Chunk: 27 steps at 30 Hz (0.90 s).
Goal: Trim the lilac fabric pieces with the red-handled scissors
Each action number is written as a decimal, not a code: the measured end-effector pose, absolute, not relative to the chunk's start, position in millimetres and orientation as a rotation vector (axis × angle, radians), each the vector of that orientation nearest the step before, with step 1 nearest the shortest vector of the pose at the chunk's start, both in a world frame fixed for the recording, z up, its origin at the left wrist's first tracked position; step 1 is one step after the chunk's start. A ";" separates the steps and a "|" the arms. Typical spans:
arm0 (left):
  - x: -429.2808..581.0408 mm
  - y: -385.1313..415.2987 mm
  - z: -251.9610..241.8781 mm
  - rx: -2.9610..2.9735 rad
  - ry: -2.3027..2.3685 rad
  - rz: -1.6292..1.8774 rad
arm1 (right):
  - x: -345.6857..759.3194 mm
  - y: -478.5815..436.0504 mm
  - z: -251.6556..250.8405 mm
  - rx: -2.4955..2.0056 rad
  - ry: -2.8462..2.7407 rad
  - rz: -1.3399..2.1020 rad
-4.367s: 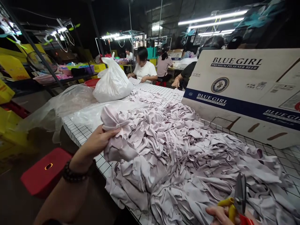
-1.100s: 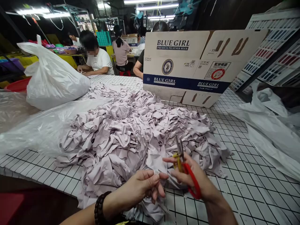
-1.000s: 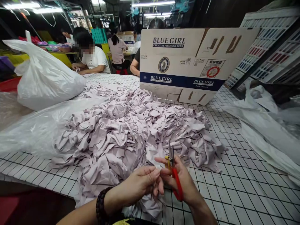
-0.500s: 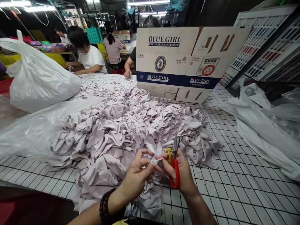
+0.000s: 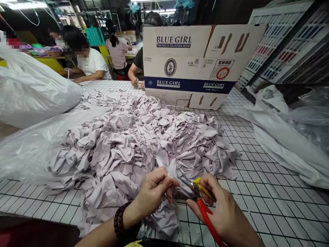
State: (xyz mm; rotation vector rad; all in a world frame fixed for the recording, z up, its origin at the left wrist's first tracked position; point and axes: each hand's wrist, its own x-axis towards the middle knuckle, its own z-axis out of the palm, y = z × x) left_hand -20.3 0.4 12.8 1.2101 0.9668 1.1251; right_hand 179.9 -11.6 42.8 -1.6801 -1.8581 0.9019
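My left hand (image 5: 155, 190), with a dark beaded bracelet at the wrist, is closed on a small white fabric piece (image 5: 171, 168) at the pile's near edge. My right hand (image 5: 218, 204) grips a pair of scissors (image 5: 196, 190) with one red and one yellow handle. The blades are parted and point left, close to the fingertips of my left hand; whether they touch the fabric is hard to make out. Under and beyond both hands spreads a large heap of pale lilac fabric pieces (image 5: 120, 144).
A beer carton (image 5: 190, 68) stands behind the heap. White plastic bags (image 5: 38, 89) lie at left, with more plastic (image 5: 282, 133) at right. The table (image 5: 257, 192) has a black grid. Co-workers (image 5: 89, 65) sit across it; white crates (image 5: 277, 41) stand at far right.
The scissors have swung from pointing upward in my right hand to pointing left with parted blades. My right hand has moved right and my left fingers have closed tighter on the fabric.
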 end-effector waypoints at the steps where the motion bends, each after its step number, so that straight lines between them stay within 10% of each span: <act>1: -21.0 0.0 14.2 1.309 0.997 1.125 | 178.2 -14.9 46.6 -1.728 -1.893 0.840; 27: -25.8 -1.0 15.1 1.074 0.803 0.991 | 165.7 -14.6 52.6 -1.706 -2.137 0.446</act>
